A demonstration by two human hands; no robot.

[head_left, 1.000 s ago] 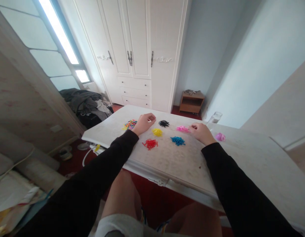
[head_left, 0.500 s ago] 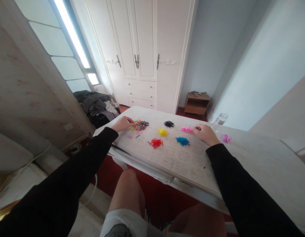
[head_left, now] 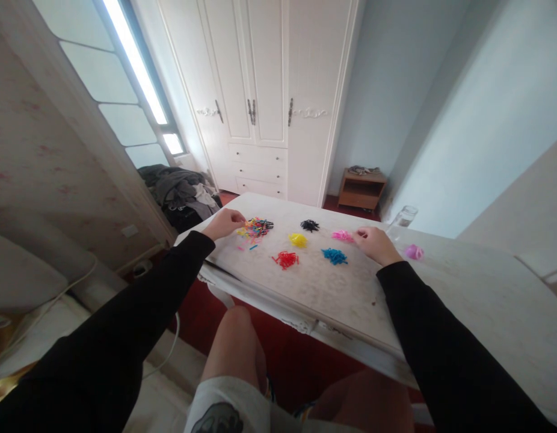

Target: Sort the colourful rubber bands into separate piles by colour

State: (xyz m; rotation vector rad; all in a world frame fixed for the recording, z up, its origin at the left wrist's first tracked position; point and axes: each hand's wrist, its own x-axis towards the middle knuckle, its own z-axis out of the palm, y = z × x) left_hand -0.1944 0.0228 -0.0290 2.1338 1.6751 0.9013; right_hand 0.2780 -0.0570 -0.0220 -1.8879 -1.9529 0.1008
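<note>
My left hand (head_left: 225,224) is at the left edge of a mixed pile of small coloured strips (head_left: 259,228), its fingertips pinched together; whatever is between them is too small to make out. My right hand (head_left: 374,243) rests beside a pile of pink strips (head_left: 342,236), fingers curled closed, and I cannot see what they hold. Between the hands lie single-colour piles: black strips (head_left: 310,225), yellow strips (head_left: 298,240), red strips (head_left: 286,260) and blue strips (head_left: 335,256). A few loose strips lie just in front of the mixed pile.
The piles lie on a white table (head_left: 314,288). Right of my right hand are a clear glass jar (head_left: 403,217) and a purple-pink object (head_left: 414,252). A white wardrobe (head_left: 264,72), a small brown cabinet (head_left: 362,189) and heaped clothes (head_left: 179,189) stand beyond the table.
My left fingertips have drawn back slightly from the mixed pile, up and to the left. My right hand stays almost still by the pink strips. The whole view has shifted slightly.
</note>
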